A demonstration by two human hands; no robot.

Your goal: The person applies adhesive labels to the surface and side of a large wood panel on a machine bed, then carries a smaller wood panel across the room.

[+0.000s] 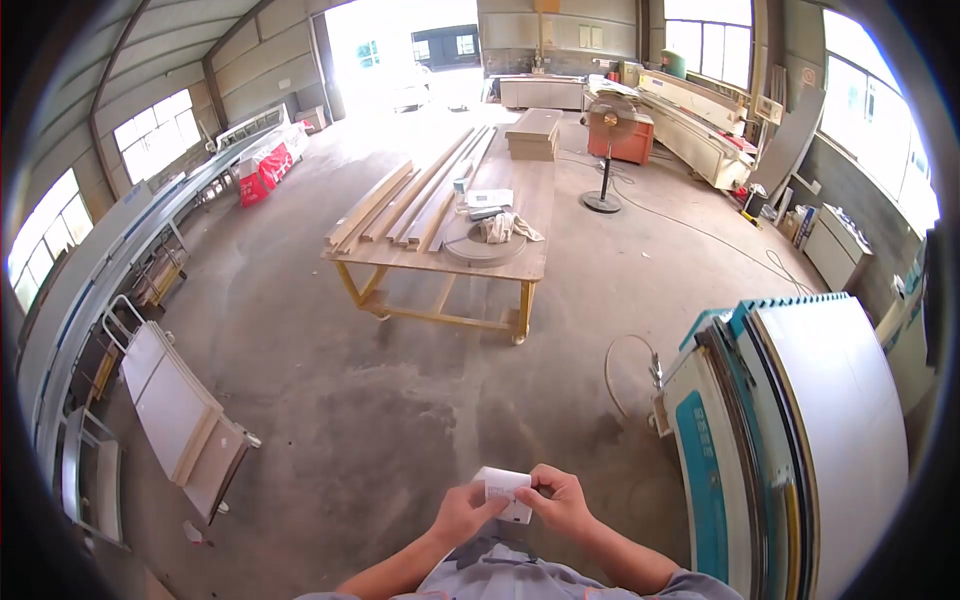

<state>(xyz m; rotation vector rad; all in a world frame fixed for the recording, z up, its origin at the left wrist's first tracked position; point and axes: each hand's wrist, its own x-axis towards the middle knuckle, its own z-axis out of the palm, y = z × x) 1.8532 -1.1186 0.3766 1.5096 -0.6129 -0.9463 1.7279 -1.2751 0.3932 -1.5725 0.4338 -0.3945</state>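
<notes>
Close in front of my body I hold a small white paper label (508, 484) with dark print on its lower part. My left hand (466, 513) pinches its left side, the thumb lying across the front. My right hand (562, 504) grips the right edge between thumb and bent fingers. The label's upper edge looks curled or folded over. Most fingertips are hidden behind it. Both forearms rise from the lower edge of the picture.
Ahead stands a wooden worktable (540, 200) with long strips, stacked boards and a coiled band. A teal-and-white machine (700, 450) is close on my right. A board-loaded trolley (165, 400) sits left. Beyond are a standing fan (603, 195) and a floor cable (720, 240).
</notes>
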